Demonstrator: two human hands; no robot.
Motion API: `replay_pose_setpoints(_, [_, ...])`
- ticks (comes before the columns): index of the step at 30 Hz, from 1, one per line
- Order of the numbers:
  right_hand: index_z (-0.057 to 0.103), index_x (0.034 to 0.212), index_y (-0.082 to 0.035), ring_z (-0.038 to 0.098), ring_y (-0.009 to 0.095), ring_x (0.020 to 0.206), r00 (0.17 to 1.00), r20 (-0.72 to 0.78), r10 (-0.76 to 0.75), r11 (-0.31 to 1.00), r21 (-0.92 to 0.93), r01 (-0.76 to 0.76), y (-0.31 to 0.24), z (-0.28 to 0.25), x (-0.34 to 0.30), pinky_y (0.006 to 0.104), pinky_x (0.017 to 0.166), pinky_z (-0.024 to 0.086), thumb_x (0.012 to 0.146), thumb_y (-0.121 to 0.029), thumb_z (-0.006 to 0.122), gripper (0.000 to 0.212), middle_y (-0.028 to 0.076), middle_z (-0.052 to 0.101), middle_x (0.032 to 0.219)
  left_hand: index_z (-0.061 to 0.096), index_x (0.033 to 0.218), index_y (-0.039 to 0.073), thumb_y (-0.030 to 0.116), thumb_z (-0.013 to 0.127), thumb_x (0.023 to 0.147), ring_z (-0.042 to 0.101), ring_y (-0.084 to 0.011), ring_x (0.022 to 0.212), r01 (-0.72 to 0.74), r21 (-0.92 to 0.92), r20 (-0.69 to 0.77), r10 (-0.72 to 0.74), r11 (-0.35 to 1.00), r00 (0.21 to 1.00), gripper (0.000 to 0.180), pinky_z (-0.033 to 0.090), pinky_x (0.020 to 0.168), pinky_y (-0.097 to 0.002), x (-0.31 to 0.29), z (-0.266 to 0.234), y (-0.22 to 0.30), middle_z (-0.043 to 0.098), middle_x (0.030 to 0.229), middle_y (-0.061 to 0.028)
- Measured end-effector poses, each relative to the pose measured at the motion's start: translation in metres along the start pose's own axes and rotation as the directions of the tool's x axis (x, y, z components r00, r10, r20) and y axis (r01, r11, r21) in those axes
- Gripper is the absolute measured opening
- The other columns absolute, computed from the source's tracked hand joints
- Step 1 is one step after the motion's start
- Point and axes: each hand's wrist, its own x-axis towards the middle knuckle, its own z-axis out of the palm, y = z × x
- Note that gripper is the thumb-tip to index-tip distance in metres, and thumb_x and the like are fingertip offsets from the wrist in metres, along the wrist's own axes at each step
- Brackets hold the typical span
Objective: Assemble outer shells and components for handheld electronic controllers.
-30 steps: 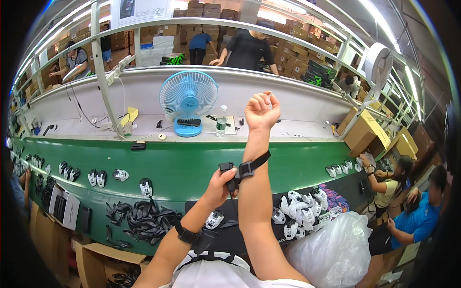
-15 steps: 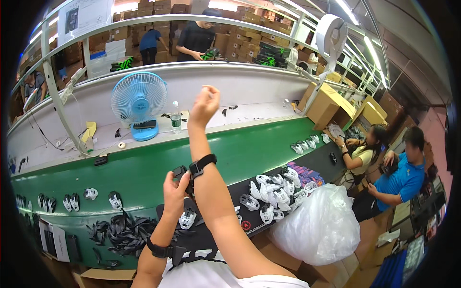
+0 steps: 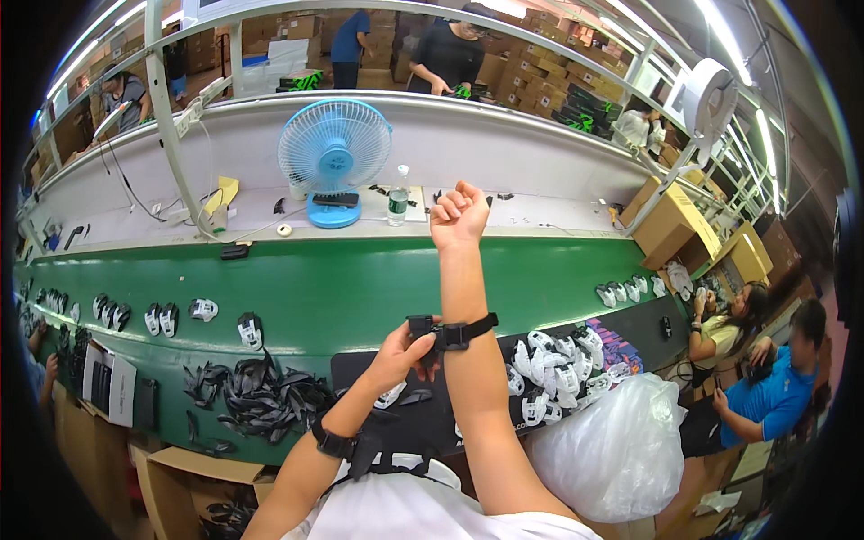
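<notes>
My right hand (image 3: 459,216) is raised above the green surface, palm side toward me, its fingers curled in with nothing visible in them. Around my right forearm runs a black strap (image 3: 477,328) with a buckle, and a small black box-shaped device (image 3: 420,326) sits at its left side. My left hand (image 3: 393,357) grips that device between thumb and fingers. Another black strap (image 3: 333,441) with a dark device circles my left wrist. Below my hands, a black mat (image 3: 355,367) carries a heap of white-and-black mouse-like shells (image 3: 560,369), partly hidden by my right arm.
A green conveyor-like surface (image 3: 297,301) crosses the view. Many black curved parts (image 3: 270,400) lie left of the mat. A blue fan (image 3: 335,162) and a bottle (image 3: 398,198) stand on the ledge. A clear plastic bag (image 3: 621,450) bulges at right, near two co-workers.
The view has swung left, so the scene sits further right. My right hand has turned and its fingers curl toward me. My left hand stays on the device at the strap.
</notes>
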Motion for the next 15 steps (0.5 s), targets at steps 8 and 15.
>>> replay_pose_setpoints(8, [0.055, 0.094, -0.007, 0.029, 0.005, 0.044, 0.99, 0.12, 0.07, 0.922, -0.388, -0.018, 0.025, -0.037, -0.038, 0.0213, 0.04, 0.022, 0.089, -0.02, 0.055, 0.014, -0.006, 0.03, 0.055, 0.059, 0.104, 0.004, 0.035, 0.066, 0.084, 0.065, -0.0243, 0.085, -0.337, 0.769, 0.262, 0.213, 0.543, 0.941, 0.038, 0.052, 0.064, -0.0351, -0.012, -0.002, 0.026, 0.064, 0.09, -0.0124])
replay_pose_setpoints(15, [0.059, 0.09, -0.008, 0.034, 0.003, 0.048, 0.944, 0.068, 0.324, 0.785, -0.576, -0.228, 0.056, -0.078, -0.08, 0.0191, 0.042, 0.026, 0.088, -0.017, 0.057, 0.01, -0.005, 0.04, 0.058, 0.061, 0.07, 0.004, 0.039, 0.056, 0.088, 0.056, -0.0349, 0.049, -0.385, 0.853, 0.301, 0.269, 0.354, 0.915, 0.04, 0.046, 0.051, -0.0424, -0.012, -0.005, 0.011, 0.055, 0.053, -0.0164])
